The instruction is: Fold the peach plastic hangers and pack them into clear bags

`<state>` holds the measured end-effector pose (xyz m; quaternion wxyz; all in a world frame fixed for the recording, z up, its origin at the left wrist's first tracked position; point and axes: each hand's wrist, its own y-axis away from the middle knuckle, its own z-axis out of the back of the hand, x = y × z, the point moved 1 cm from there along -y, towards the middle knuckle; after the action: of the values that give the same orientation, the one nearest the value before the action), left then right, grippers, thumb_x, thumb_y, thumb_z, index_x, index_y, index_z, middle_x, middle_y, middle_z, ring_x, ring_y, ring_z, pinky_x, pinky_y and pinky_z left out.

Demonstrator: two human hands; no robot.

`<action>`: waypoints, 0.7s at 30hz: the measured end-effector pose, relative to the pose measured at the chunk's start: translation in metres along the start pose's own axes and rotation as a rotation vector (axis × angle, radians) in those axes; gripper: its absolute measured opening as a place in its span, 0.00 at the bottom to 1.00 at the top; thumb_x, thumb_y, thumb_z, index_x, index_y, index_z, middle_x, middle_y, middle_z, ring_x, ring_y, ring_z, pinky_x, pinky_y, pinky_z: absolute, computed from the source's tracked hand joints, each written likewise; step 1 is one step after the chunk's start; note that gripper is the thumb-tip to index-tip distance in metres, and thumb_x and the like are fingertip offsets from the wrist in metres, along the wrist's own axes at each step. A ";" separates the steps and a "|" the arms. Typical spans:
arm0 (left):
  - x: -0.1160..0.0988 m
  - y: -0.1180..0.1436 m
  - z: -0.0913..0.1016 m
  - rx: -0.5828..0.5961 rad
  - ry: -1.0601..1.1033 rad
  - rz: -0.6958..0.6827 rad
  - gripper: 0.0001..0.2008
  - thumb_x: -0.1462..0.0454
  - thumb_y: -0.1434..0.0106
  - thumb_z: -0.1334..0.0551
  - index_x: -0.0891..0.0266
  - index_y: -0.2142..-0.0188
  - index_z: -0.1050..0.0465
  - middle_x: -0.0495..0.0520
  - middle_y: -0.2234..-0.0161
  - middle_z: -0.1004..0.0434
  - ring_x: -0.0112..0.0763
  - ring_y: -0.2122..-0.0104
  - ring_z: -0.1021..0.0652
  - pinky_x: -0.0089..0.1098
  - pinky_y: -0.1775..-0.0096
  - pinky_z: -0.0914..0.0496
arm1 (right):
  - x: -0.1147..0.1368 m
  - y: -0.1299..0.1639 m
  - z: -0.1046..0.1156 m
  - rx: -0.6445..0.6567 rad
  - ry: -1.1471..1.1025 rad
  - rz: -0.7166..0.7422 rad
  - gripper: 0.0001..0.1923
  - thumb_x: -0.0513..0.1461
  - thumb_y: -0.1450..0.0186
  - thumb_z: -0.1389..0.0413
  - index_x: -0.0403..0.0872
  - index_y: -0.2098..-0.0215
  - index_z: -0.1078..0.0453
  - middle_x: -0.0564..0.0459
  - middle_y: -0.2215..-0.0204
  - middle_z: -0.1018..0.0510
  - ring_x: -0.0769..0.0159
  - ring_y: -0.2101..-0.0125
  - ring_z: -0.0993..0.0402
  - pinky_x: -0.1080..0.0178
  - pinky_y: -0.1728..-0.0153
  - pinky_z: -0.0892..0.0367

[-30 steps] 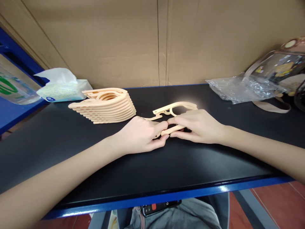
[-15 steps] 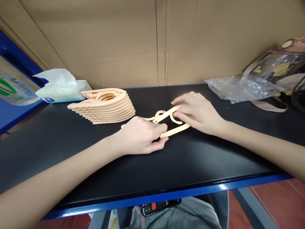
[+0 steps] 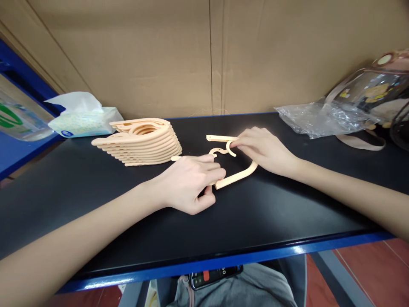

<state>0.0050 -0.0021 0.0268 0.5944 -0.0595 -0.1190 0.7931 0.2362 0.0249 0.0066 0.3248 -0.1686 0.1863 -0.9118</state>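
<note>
A cream plastic folding hanger [image 3: 238, 175] lies partly unfolded on the black table between my hands. My left hand [image 3: 194, 181] has its fingers curled over the hanger's near left part, which it mostly hides. With thumb and fingers my right hand [image 3: 260, 145] grips the hanger's right end, around the hook. One arm of it points left and stands apart from the lower arm. Left of my hands, a neat stack of folded cream hangers [image 3: 143, 145] rests on the table.
A tissue pack [image 3: 86, 119] sits at the back left near a clear plastic bottle [image 3: 21, 117]. At the back right lie a crumpled clear bag [image 3: 322, 119] and a transparent backpack [image 3: 373, 89]. Cardboard [image 3: 153, 59] lines the back. A phone [image 3: 215, 276] rests on my lap.
The hanger's upper arm has swung away from the middle part, opening a gap. My left thumb has drawn back from the lower arm. My right hand has shifted slightly.
</note>
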 end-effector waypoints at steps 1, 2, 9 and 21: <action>0.001 -0.001 0.000 -0.013 -0.020 0.005 0.05 0.70 0.45 0.47 0.61 0.74 0.35 0.51 0.76 0.33 0.34 0.72 0.32 0.33 0.68 0.35 | -0.002 0.000 -0.001 -0.003 0.008 -0.013 0.15 0.37 0.29 0.54 0.51 0.56 0.25 0.52 0.59 0.22 0.61 0.60 0.30 0.57 0.57 0.40; 0.002 -0.001 0.000 -0.027 -0.038 0.012 0.06 0.70 0.43 0.47 0.62 0.73 0.33 0.53 0.73 0.30 0.36 0.69 0.31 0.35 0.65 0.34 | -0.003 0.000 -0.001 -0.006 0.019 -0.028 0.15 0.38 0.29 0.53 0.51 0.56 0.25 0.52 0.59 0.22 0.61 0.60 0.30 0.57 0.57 0.40; 0.009 -0.001 -0.005 -0.093 -0.100 0.165 0.15 0.74 0.33 0.51 0.62 0.59 0.26 0.62 0.42 0.34 0.45 0.44 0.34 0.46 0.49 0.34 | -0.018 -0.001 -0.006 -0.027 0.053 -0.144 0.16 0.38 0.30 0.54 0.50 0.53 0.25 0.50 0.63 0.22 0.60 0.62 0.28 0.57 0.58 0.38; 0.014 0.002 -0.010 -0.089 0.071 0.190 0.15 0.71 0.31 0.49 0.61 0.59 0.24 0.57 0.48 0.27 0.37 0.54 0.28 0.39 0.52 0.32 | -0.017 -0.001 -0.005 -0.010 0.105 -0.181 0.17 0.38 0.31 0.54 0.50 0.53 0.25 0.50 0.66 0.24 0.61 0.65 0.27 0.57 0.59 0.38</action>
<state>0.0015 0.0116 0.0170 0.5169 -0.1250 -0.1267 0.8373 0.2461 0.0376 -0.0001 0.2299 -0.1385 0.1916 -0.9441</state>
